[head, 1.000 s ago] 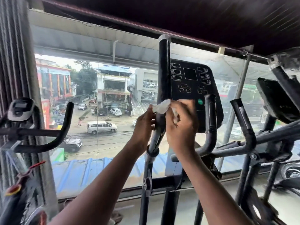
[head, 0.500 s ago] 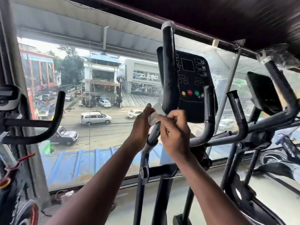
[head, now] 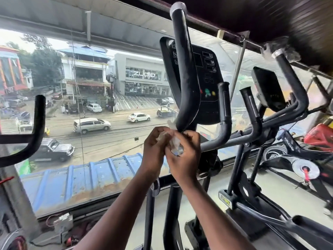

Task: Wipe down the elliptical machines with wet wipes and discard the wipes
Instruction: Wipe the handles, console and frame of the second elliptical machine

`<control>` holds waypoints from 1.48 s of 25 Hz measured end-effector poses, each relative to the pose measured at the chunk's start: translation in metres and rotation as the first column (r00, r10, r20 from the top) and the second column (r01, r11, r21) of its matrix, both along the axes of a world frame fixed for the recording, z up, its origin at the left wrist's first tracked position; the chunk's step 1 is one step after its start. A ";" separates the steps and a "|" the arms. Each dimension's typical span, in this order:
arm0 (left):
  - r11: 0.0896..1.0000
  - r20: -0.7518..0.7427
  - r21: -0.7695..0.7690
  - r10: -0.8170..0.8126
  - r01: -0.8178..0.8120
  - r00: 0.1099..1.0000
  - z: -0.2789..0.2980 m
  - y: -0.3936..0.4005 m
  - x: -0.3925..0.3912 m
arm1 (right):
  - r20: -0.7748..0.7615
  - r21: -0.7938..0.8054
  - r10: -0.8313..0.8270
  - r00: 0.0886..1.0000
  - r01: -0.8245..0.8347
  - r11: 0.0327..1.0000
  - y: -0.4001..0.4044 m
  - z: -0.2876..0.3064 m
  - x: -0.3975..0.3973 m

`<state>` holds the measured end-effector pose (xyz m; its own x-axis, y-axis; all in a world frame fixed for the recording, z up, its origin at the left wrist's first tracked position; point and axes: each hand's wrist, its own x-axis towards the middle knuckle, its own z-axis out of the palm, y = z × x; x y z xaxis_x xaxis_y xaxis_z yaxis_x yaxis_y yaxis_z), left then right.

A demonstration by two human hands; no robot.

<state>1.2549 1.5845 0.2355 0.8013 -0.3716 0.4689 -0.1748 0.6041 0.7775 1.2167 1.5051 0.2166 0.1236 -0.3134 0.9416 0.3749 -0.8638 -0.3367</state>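
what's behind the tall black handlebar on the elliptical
The console sits behind the handlebar, its coloured buttons showing. The bar covers the console's left part; beyond it is the window.

An upstairs gym: black tubular-steel elliptical machines [head: 252,141] with a dark button console [head: 207,78] stand along a wide glass window [head: 90,105] overlooking a street.
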 end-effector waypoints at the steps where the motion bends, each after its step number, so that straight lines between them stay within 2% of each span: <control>1: 1.000 0.008 0.001 -0.022 0.022 1.000 0.001 0.002 0.002 | 0.008 0.060 0.033 0.999 -0.034 0.998 0.004 0.000 0.000; 2: 0.999 0.009 0.017 -0.032 0.031 0.999 0.002 0.003 0.005 | 0.021 0.158 0.090 0.996 -0.092 0.983 0.006 -0.001 0.000; 4: 0.999 0.002 0.048 0.001 -0.001 1.000 0.004 0.006 0.005 | 0.061 0.397 0.211 0.976 -0.218 0.891 0.008 0.002 -0.001; 5: 0.999 -0.008 0.044 0.027 -0.027 1.000 0.005 0.007 0.004 | 0.082 0.467 0.213 0.974 -0.226 0.855 0.008 0.004 -0.001; 7: 0.999 -0.019 0.015 0.042 -0.041 0.999 0.006 0.006 0.006 | 0.139 0.405 0.146 0.980 -0.190 0.894 0.010 0.011 -0.002; 9: 1.000 0.008 0.014 0.014 -0.014 1.000 0.009 0.005 0.008 | 0.182 0.226 0.105 0.978 -0.145 0.963 0.010 0.014 -0.002; 11: 0.999 0.059 0.045 0.017 -0.019 0.998 0.012 0.003 0.011 | 0.134 0.094 0.039 0.990 -0.052 0.994 0.007 0.004 0.002; 12: 0.998 0.068 0.057 0.034 -0.038 0.997 0.012 0.003 0.011 | 0.095 0.096 0.032 0.995 -0.041 0.995 0.008 -0.003 0.003; 14: 0.995 0.077 0.080 0.061 -0.067 0.995 0.012 0.006 0.014 | 0.075 0.147 0.054 0.996 -0.064 0.987 0.008 -0.006 0.007; 16: 0.990 0.105 0.113 0.069 -0.081 0.992 0.011 0.008 0.021 | 0.132 0.190 -0.004 0.991 -0.022 0.981 0.009 0.003 0.009; 18: 0.986 0.038 0.123 0.112 -0.115 0.993 0.011 0.007 0.027 | 0.136 0.170 -0.042 0.990 0.018 0.985 0.002 0.002 0.015; 20: 0.974 -0.020 0.139 0.183 -0.178 0.983 0.013 0.006 0.030 | 0.052 0.185 -0.035 0.998 0.025 0.982 -0.006 -0.019 0.026; 22: 0.964 -0.008 0.181 0.199 -0.194 0.980 0.013 0.004 0.030 | 0.012 0.385 0.007 1.000 -0.011 0.923 -0.011 -0.033 0.036; 24: 0.962 0.002 0.210 0.179 -0.175 0.984 0.010 0.001 0.029 | 0.086 0.533 0.053 0.995 -0.091 0.841 -0.015 -0.025 0.038; 26: 0.961 -0.008 0.232 0.153 -0.147 0.988 0.006 -0.004 0.032 | 0.161 0.466 0.087 0.983 -0.153 0.871 -0.015 -0.017 0.036; 28: 0.962 -0.010 0.235 0.142 -0.135 0.990 0.003 -0.008 0.033 | 0.100 0.332 0.169 0.981 -0.193 0.923 -0.007 -0.029 0.034; 29: 0.961 -0.005 0.234 0.155 -0.149 0.988 0.001 -0.010 0.034 | 0.057 0.337 0.219 0.974 -0.225 0.914 -0.003 -0.037 0.036; 30: 0.959 -0.005 0.230 0.169 -0.163 0.986 0.000 -0.011 0.034 | 0.042 0.414 0.258 0.965 -0.252 0.875 0.000 -0.041 0.039; 32: 0.960 -0.026 0.227 0.173 -0.162 0.985 -0.003 -0.012 0.033 | 0.121 0.588 0.281 0.952 -0.297 0.752 0.004 -0.038 0.043; 34: 0.966 -0.019 0.219 0.144 -0.137 0.989 -0.004 -0.013 0.032 | 0.198 0.587 0.265 0.944 -0.331 0.739 0.004 -0.030 0.045; 36: 0.958 -0.002 0.248 0.152 -0.147 0.988 -0.005 -0.011 0.033 | 0.127 0.626 0.275 0.953 -0.291 0.723 0.001 -0.035 0.054; 37: 0.946 0.023 0.278 0.165 -0.165 0.986 -0.006 -0.009 0.033 | 0.061 0.700 0.300 0.952 -0.255 0.667 0.000 -0.041 0.059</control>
<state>1.2882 1.5753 0.2300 0.8630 -0.3495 0.3649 -0.2529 0.3263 0.9108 1.2753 1.5048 0.1759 0.3564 -0.8140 0.4587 0.5206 -0.2347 -0.8209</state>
